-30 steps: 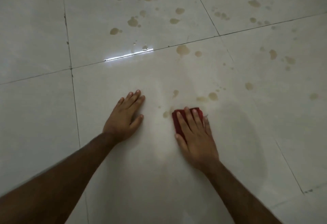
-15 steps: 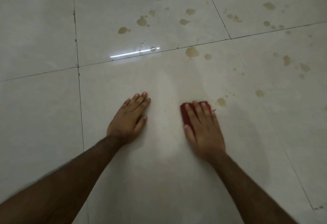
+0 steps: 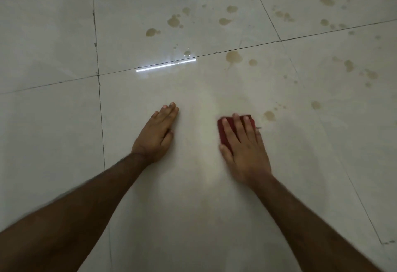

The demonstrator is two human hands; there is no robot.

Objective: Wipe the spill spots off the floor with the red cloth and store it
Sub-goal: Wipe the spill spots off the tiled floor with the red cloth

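Observation:
My right hand (image 3: 243, 145) presses flat on the folded red cloth (image 3: 223, 131), fingers straight, covering most of it. A brown spill spot (image 3: 269, 116) lies just right of the cloth's far corner. More brownish spill spots are scattered farther away, one large (image 3: 233, 56) by the tile joint and a group (image 3: 173, 21) beyond it. My left hand (image 3: 156, 135) rests flat on the pale tiled floor (image 3: 53, 132), fingers together, to the left of the cloth.
Dark grout lines cross the floor. A bright light reflection (image 3: 166, 65) streaks along one joint, with clear water drops (image 3: 187, 53) just beyond it. Further spots (image 3: 349, 65) dot the tiles at the right.
My right hand slid the cloth forward over the spots that lay just ahead of it; those spots are gone. My left hand stayed planted, fingers now closer together.

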